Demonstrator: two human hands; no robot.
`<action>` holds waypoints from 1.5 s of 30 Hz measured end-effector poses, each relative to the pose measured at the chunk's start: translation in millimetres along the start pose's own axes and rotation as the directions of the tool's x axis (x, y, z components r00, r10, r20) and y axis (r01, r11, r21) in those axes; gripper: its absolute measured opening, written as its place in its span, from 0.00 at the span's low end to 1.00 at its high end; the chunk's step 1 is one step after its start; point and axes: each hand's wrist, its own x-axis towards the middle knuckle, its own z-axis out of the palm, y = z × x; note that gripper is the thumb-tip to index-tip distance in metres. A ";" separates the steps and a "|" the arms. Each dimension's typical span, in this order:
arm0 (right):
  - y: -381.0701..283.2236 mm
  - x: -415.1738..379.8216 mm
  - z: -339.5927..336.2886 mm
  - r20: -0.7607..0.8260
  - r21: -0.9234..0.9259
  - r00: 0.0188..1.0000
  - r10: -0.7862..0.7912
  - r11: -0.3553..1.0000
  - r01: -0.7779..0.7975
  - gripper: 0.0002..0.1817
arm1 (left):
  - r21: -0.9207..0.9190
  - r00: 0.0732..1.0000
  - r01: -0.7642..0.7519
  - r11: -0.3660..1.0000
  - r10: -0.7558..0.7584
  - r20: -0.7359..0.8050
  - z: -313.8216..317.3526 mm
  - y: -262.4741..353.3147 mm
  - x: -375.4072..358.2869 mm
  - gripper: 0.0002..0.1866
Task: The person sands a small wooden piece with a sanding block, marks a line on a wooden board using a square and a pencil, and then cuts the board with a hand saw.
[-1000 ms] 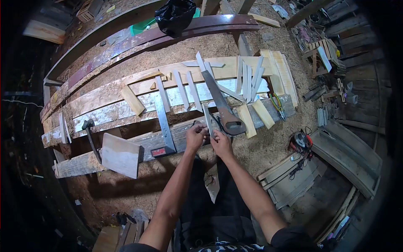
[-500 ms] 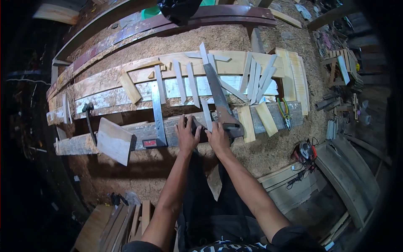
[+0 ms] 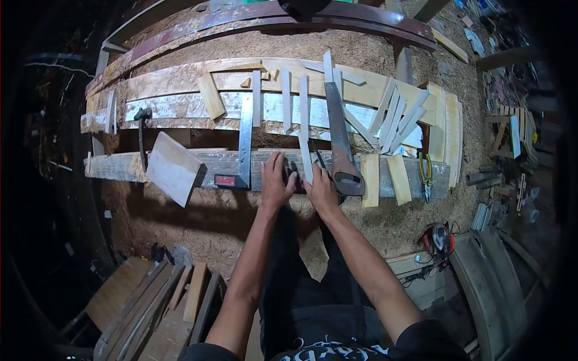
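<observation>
Across the plank tabletop (image 3: 114, 166), we see the handsaw (image 3: 340, 135) within easy reach beside a pale strip (image 3: 306, 157), whose near end our right hand (image 3: 323, 194) touches, probably to steady it, closure unclear, while our left hand (image 3: 274, 189) rests fingers apart.

Hands (image 3: 323, 192) by pale strip (image 3: 306, 157), near handsaw (image 3: 339, 138)

Person wore a black short-sleeved cloth shirt (image 3: 373, 337), curved white lettering (image 3: 343, 351) printed on its front, too foreshortened to read. The shirt's left sleeve (image 3: 208, 351) and right sleeve (image 3: 426, 344), plain black, ended above the elbows. Below the shirt, near-black cloth trousers (image 3: 282, 259) covered both legs. Left hand (image 3: 276, 185) and right hand (image 3: 323, 192) were bare.
</observation>
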 end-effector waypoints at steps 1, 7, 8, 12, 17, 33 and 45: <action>-1.6 -0.4 1.7 -0.007 -0.007 1.000 -0.007 1.000 0.006 0.31 | 0.034 1.000 0.026 0.999 -0.026 0.015 -0.8 3.0 -6.0 0.42; -9.0 -2.3 0.5 0.002 -0.027 1.000 0.000 1.000 0.000 0.31 | 0.076 0.997 0.052 0.996 -0.055 0.047 -7.3 -4.9 -21.2 0.49; -6.8 -1.8 2.5 -0.012 -0.035 1.000 -0.010 0.999 0.009 0.33 | 0.107 0.996 0.067 0.992 -0.073 0.058 -4.5 -8.8 -21.0 0.49; -19.8 2.4 -6.7 -0.048 -0.084 0.998 0.029 0.996 -0.033 0.36 | 0.026 0.997 0.048 0.999 -0.049 0.065 -16.2 -11.6 -14.9 0.48; -37.6 10.6 5.0 -0.119 -0.004 0.975 -0.186 0.982 0.187 0.33 | -0.065 0.999 0.024 0.998 -0.026 -0.029 -46.8 -26.3 0.7 0.48; -153.4 174.0 62.4 -0.197 0.018 0.971 -0.138 0.989 0.144 0.25 | 0.128 0.988 -0.043 0.991 0.061 -0.140 -132.0 -136.0 168.3 0.45; -159.0 233.1 77.0 -0.202 0.031 0.971 -0.132 0.990 0.141 0.23 | 0.249 0.992 -0.085 0.965 0.106 -0.070 -132.0 -168.4 206.3 0.45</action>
